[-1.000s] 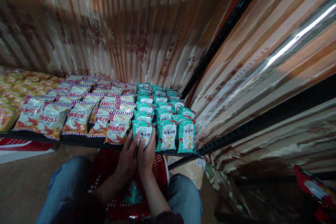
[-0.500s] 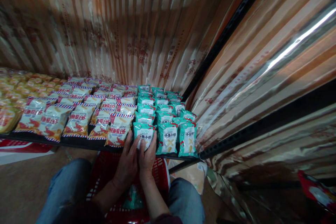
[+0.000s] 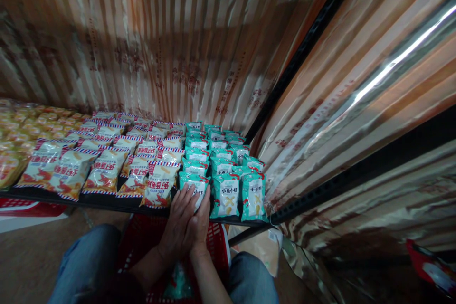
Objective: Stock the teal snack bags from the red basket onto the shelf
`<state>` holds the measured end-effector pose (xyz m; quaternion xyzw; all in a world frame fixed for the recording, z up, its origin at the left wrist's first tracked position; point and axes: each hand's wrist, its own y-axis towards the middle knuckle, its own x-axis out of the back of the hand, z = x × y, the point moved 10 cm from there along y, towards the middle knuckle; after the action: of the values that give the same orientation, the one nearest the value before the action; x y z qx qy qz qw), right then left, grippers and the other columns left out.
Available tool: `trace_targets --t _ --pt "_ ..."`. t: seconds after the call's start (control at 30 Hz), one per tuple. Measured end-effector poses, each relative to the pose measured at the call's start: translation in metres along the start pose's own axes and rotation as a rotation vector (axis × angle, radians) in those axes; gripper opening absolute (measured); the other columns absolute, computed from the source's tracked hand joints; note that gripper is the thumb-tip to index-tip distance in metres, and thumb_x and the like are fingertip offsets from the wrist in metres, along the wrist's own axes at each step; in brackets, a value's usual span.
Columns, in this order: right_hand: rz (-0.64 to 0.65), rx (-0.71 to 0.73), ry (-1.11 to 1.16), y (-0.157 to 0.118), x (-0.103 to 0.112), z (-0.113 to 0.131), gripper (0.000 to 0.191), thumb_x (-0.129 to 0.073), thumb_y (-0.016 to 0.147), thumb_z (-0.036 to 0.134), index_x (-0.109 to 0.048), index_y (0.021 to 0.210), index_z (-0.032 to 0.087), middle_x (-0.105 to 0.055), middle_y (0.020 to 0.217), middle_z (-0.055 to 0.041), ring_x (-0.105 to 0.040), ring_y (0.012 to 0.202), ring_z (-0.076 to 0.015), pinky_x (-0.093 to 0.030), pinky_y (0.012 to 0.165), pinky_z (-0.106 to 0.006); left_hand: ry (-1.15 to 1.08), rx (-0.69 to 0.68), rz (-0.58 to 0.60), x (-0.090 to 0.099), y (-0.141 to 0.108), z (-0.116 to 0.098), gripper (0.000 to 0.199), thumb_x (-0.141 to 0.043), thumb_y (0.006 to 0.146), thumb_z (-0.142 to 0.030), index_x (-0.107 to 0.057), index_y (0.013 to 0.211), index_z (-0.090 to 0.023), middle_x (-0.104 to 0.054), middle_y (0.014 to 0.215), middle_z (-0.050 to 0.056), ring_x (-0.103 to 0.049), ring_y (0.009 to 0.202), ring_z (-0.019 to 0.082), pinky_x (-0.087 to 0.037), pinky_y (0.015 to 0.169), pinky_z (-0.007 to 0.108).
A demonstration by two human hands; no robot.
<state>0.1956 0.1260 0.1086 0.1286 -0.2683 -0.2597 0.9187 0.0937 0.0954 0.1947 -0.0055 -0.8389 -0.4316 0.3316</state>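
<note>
Head view: the left hand (image 3: 178,223) is lying with fingers nearly straight across the front teal packet (image 3: 192,179), which is standing at the front edge of the shelf (image 3: 107,203). The right hand (image 3: 200,228) is bearing on its right side; its closure is partly hidden, so undetermined. Neighbouring teal packets (image 3: 227,197) are already standing in rows. Teal packaging (image 3: 178,285) is lying in the red basket (image 3: 142,228) below, quantity unclear.

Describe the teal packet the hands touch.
Find the black shelf. Right of the stripe-edged packets, take the leftmost front-row teal packet. Only it has the left hand across its front and the right hand at its right edge.
</note>
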Motion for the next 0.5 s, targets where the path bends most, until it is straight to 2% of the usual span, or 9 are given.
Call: trace_targets --t 0.1,0.17,0.23,0.33,0.4,0.5 --pt "0.059 0.058 -0.003 -0.010 0.009 0.013 0.057 -0.027 0.095 0.029 -0.012 0.149 0.020 -0.023 0.153 -0.0115 -0.027 0.139 -0.0229 -0.034 0.108 -0.047 0.003 0.010 -0.005 0.003 0.001 -0.001 0.049 -0.023 0.097 -0.026 -0.025 0.145 -0.019 -0.036 0.147 0.012 -0.022 0.141 0.025 -0.029 0.109 0.050" --pt "0.049 0.115 -0.027 -0.021 0.023 0.028 0.057 -0.029 0.096 0.030 -0.011 0.149 0.019 -0.023 0.153 -0.0134 -0.027 0.139 -0.0249 -0.036 0.107 -0.050 0.012 0.015 0.002 0.003 0.001 0.001 0.048 -0.022 0.096 -0.023 -0.026 0.144 -0.018 -0.037 0.147 0.012 -0.022 0.141 0.024 -0.030 0.109 0.050" --pt "0.041 0.207 -0.075 -0.033 0.039 0.048 0.055 -0.033 0.096 0.028 -0.016 0.148 0.020 -0.029 0.151 -0.0133 -0.031 0.137 -0.0252 -0.040 0.104 -0.048 0.044 0.006 0.004 0.001 0.001 0.003 0.047 -0.024 0.096 -0.020 -0.029 0.142 -0.017 -0.038 0.146 0.012 -0.021 0.141 0.024 -0.031 0.108 0.049" --pt "0.031 0.380 -0.169 -0.041 0.062 0.082 0.051 -0.036 0.094 0.021 -0.027 0.145 0.023 -0.039 0.146 -0.0103 -0.040 0.132 -0.0229 -0.047 0.097 -0.041 0.122 -0.050 -0.010 -0.003 0.000 0.002 0.048 -0.030 0.094 -0.014 -0.030 0.141 -0.017 -0.040 0.145 0.011 -0.021 0.141 0.023 -0.032 0.109 0.046" --pt "0.003 0.496 -0.194 -0.033 0.079 0.103 0.050 -0.038 0.093 0.020 -0.032 0.142 0.022 -0.042 0.143 -0.0108 -0.042 0.131 -0.0231 -0.048 0.096 -0.041 0.169 -0.084 -0.016 -0.006 -0.001 0.001 0.050 -0.032 0.092 -0.011 -0.030 0.141 -0.017 -0.041 0.144 0.010 -0.023 0.141 0.023 -0.031 0.109 0.045" --pt "-0.068 0.553 -0.191 0.006 0.106 0.123 0.047 -0.041 0.092 0.016 -0.037 0.139 0.020 -0.047 0.139 -0.0121 -0.043 0.129 -0.0231 -0.045 0.098 -0.043 0.214 -0.104 -0.037 -0.008 -0.001 -0.001 0.051 -0.035 0.088 -0.007 -0.036 0.138 -0.015 -0.044 0.142 0.009 -0.027 0.139 0.024 -0.031 0.110 0.043"
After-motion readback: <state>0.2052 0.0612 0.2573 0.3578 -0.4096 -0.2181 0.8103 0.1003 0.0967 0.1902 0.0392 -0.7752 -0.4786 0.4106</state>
